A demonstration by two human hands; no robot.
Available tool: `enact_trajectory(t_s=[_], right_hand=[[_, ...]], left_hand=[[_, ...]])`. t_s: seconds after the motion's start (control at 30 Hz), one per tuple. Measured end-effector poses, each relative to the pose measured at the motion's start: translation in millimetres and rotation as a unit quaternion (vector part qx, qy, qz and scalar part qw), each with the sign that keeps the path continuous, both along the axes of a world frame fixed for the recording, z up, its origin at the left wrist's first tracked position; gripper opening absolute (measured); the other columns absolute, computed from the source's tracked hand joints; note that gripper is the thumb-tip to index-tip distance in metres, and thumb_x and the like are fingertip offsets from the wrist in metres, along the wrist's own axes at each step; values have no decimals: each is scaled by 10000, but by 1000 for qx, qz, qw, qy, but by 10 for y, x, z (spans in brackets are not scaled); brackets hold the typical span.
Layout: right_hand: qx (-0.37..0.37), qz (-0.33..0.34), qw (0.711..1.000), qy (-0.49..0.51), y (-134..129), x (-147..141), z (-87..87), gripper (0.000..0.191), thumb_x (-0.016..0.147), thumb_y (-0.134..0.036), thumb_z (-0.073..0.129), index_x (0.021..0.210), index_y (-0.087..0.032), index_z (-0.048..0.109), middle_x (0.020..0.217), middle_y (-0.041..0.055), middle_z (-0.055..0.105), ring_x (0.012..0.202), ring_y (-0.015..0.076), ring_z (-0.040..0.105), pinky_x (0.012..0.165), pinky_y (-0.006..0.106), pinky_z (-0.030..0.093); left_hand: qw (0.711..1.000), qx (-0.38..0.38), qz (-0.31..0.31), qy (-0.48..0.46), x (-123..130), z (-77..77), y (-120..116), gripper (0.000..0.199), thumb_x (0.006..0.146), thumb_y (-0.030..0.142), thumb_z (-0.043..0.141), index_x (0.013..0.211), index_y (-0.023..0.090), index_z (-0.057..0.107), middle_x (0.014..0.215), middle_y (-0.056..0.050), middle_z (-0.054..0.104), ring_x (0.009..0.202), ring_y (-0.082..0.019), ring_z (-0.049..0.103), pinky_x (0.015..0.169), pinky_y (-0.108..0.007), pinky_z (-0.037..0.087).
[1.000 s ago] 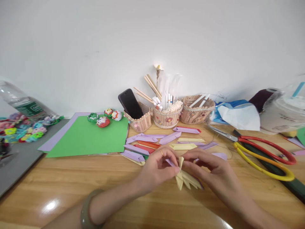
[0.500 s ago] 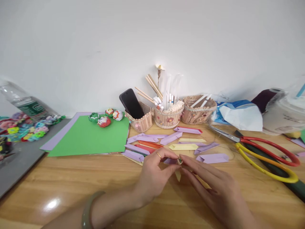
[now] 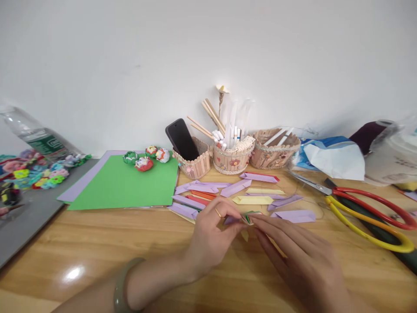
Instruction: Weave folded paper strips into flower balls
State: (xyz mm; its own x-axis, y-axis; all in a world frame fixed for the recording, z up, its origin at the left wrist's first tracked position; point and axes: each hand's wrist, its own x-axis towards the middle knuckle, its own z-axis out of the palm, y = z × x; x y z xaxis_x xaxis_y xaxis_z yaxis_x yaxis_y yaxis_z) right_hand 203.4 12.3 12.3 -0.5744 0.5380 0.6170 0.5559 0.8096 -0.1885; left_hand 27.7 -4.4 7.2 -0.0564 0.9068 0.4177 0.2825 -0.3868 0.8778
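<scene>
Between the fingertips of both hands is a small folded paper piece (image 3: 248, 218) with green and whitish layers. My left hand (image 3: 211, 239), with a ring on one finger, pinches its left side. The fingers of my right hand (image 3: 293, 248) are closed on its right side. A pale yellow paper tip (image 3: 244, 235) hangs just below the fingertips. Behind the hands lie several folded paper strips, among them a purple strip (image 3: 293, 216), a yellow strip (image 3: 253, 200) and an orange strip (image 3: 202, 195).
Scissors (image 3: 329, 191) lie at the right. Green paper (image 3: 124, 187) bearing several paper balls is at the left, beside a grey board (image 3: 29, 230). Along the wall stand three stick baskets (image 3: 233, 161), one with a phone (image 3: 182, 140). A plastic cup (image 3: 387, 165) is far right.
The folded paper has opened a little, showing more green. My right hand has shifted slightly right and lies flatter over it. The whole view has moved slightly.
</scene>
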Motion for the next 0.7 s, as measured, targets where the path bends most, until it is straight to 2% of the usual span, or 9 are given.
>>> enact_trajectory(t_s=[0.17, 0.27, 0.33, 0.4, 0.47, 0.53, 0.6, 0.7], right_hand=[[-55, 32, 997, 30, 39, -23, 49, 227, 814, -87, 533, 993, -224, 557, 882, 29, 692, 775, 152, 654, 686, 259, 518], [-121, 61, 989, 64, 47, -48, 103, 160, 821, -106, 513, 917, -231, 542, 825, 19, 666, 735, 140, 634, 641, 239, 507], [-196, 59, 975, 86, 46, -66, 138, 83, 833, -151, 504, 829, -227, 536, 752, 8, 638, 676, 130, 614, 590, 224, 497], [-274, 43, 956, 98, 46, -83, 163, 92, 846, -207, 498, 764, -221, 536, 683, -7, 607, 614, 119, 585, 543, 211, 476], [-342, 25, 934, 104, 50, -94, 171, 135, 856, -256, 490, 740, -217, 548, 653, -18, 590, 588, 113, 567, 532, 205, 461], [-393, 18, 913, 113, 60, -101, 164, 163, 855, -292, 490, 731, -212, 559, 653, -20, 594, 595, 115, 567, 543, 205, 457], [-430, 13, 894, 123, 75, -106, 150, 180, 848, -319, 498, 725, -206, 567, 658, -14, 601, 604, 122, 570, 550, 212, 456], [-478, 18, 867, 137, 111, -114, 131, 203, 826, -356, 524, 719, -196, 591, 652, -4, 611, 606, 130, 571, 554, 224, 460]], left_hand=[[999, 15, -34, -5, -10, 21, -4, 99, 752, 163, 621, 691, 185, 545, 730, -9, 540, 702, -129, 528, 650, -258, 420], [997, -12, -71, -34, -24, 47, 3, 137, 724, 203, 655, 668, 178, 532, 700, -3, 533, 689, -129, 512, 654, -263, 404], [992, -70, -92, -58, -30, 62, 15, 175, 692, 230, 681, 652, 172, 521, 686, -1, 529, 696, -131, 502, 669, -269, 393], [976, -162, -109, -98, -28, 67, 33, 203, 667, 257, 692, 657, 169, 509, 679, 4, 524, 681, -124, 489, 652, -261, 382], [943, -263, -137, -149, -23, 61, 52, 237, 650, 301, 691, 684, 167, 499, 658, 17, 510, 622, -105, 470, 597, -244, 366], [911, -329, -168, -183, -21, 50, 71, 282, 622, 345, 703, 704, 165, 502, 646, 27, 504, 578, -89, 453, 563, -232, 355], [902, -344, -178, -188, -28, 42, 88, 306, 590, 366, 723, 695, 160, 522, 649, 25, 516, 579, -88, 458, 567, -232, 357], [909, -340, -166, -174, -57, 34, 117, 320, 555, 379, 750, 660, 154, 549, 637, 18, 546, 591, -95, 483, 582, -236, 366]])
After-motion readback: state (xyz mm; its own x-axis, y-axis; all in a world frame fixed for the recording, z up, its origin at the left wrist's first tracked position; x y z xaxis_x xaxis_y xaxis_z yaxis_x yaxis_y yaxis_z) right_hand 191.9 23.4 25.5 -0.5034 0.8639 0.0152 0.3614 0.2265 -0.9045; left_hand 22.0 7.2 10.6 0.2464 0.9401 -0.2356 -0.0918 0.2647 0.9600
